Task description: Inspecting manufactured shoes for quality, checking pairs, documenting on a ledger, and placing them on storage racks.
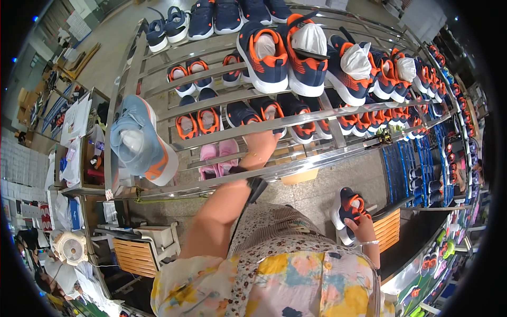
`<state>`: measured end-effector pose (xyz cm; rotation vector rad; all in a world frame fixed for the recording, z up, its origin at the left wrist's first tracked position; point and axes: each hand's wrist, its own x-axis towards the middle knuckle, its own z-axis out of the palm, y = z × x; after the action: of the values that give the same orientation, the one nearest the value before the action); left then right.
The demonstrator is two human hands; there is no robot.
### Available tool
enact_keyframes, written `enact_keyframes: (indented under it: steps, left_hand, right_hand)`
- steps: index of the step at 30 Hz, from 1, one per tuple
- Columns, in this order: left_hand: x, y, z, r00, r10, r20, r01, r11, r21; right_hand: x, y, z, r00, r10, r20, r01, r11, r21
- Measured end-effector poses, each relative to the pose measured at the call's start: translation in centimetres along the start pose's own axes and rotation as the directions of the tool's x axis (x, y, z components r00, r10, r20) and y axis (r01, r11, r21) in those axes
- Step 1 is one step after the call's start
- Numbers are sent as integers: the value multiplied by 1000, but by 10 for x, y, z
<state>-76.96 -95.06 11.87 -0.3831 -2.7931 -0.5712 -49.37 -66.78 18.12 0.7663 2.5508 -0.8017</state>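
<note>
My left arm reaches between the bars of the metal shoe rack (227,182), and my left hand (261,147) is at a lower shelf, just below a navy sneaker with orange lining (270,112). The rail hides its fingertips, so I cannot tell whether it grips that shoe. Lower right, off the rack, my right hand (360,228) is closed on navy and orange sneakers (348,203) with white soles. A second white sole shows by the fingers. Pink shoes (218,158) stand on the shelf left of my left forearm.
Larger navy and orange sneakers (264,58) stuffed with white paper line the rack's top. A light blue sneaker (138,141) sits at its left end. Slatted wooden seats (136,255) stand behind me on both sides. A white fan (71,247) is at far left.
</note>
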Motion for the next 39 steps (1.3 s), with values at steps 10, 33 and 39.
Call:
enact_keyframes:
  steps: [10, 33, 39]
  left_hand:
    - [30, -57, 12, 990, 138, 34, -140, 985, 99]
    - [-52, -62, -20, 965, 164, -204, -162, 986, 28]
    - [-174, -77, -55, 979, -149, -137, 110, 960, -257]
  right_hand:
    - [-22, 54, 1, 988, -11, -154, 6, 1000, -30]
    - [20, -57, -33, 545, -801, 248, 835, 492, -246]
    - [73, -153, 17, 140, -910, 391, 984, 83, -160]
